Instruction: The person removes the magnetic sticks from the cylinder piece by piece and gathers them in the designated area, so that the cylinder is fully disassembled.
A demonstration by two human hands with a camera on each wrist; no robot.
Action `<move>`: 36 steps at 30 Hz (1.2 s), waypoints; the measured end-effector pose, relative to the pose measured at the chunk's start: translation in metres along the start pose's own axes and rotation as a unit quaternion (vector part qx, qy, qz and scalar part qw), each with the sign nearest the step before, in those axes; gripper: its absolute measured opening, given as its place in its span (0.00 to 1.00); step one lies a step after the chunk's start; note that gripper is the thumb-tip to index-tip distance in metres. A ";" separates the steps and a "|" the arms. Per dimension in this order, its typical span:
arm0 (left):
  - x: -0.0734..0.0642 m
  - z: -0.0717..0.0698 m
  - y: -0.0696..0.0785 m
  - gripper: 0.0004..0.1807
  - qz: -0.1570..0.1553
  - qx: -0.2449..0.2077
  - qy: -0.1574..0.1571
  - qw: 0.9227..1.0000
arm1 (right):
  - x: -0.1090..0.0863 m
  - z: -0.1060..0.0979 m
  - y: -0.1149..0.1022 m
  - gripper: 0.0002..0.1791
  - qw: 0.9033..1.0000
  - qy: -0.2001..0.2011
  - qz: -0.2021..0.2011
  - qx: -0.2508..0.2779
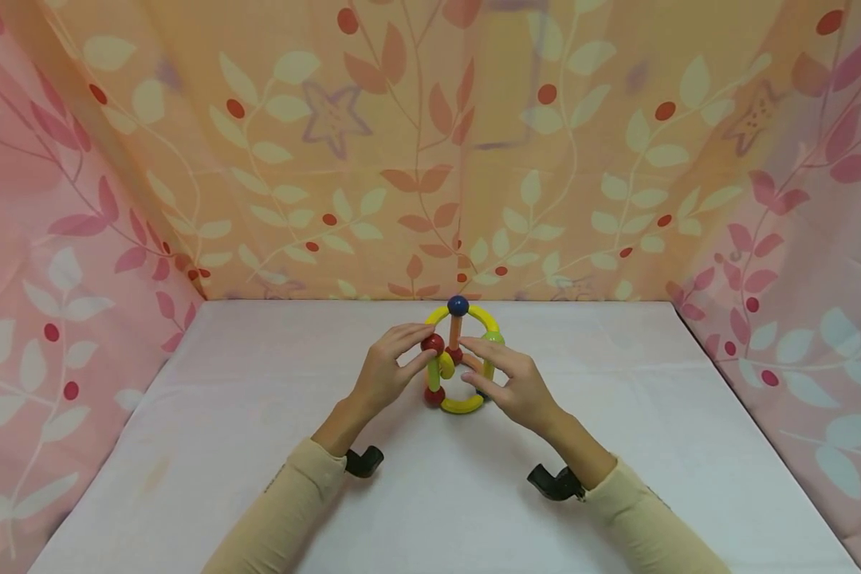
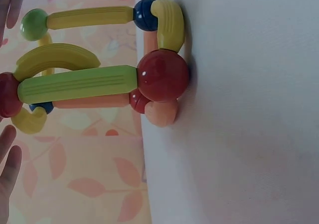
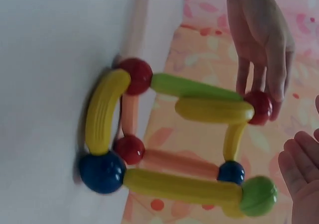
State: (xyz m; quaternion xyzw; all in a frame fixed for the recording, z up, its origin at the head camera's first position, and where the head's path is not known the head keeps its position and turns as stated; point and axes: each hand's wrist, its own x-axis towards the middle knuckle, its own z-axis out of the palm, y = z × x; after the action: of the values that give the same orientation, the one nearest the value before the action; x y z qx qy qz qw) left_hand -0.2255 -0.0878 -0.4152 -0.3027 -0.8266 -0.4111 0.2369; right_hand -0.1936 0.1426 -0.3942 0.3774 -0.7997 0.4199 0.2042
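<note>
A toy frame of coloured sticks and balls stands on the white-covered table. My left hand (image 1: pixel 387 371), fingers fairly straight, is at its upper red ball (image 1: pixel 433 344); the left wrist view shows a small gap between fingertips and ball. From that ball a curved yellow stick (image 2: pixel 57 56) sticks out with a free end, beside an upright green stick (image 2: pixel 79 83). My right hand (image 1: pixel 518 387) is beside the green ball (image 3: pixel 258 196) with its fingers extended; the right wrist view shows them just off it. A blue ball (image 1: pixel 458 305) tops the back orange stick (image 1: pixel 455 332).
The toy's base has a lower red ball (image 2: pixel 163 75), a blue ball (image 3: pixel 102 171) and a curved yellow stick (image 1: pixel 462 405) between them. The white tablecloth (image 1: pixel 258 446) lies around it. Patterned curtains (image 1: pixel 416 159) hang behind and at both sides.
</note>
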 end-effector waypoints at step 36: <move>-0.001 0.005 -0.006 0.21 -0.022 -0.005 0.003 1.000 | 0.004 0.059 0.011 0.18 0.962 0.052 0.248 0.101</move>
State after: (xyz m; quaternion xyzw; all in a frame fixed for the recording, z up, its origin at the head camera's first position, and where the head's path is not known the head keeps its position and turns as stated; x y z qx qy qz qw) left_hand -0.2303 -0.0867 -0.4217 -0.2844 -0.8305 -0.4208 0.2284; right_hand -0.2056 0.0958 -0.4308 0.1638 -0.8097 0.5554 0.0958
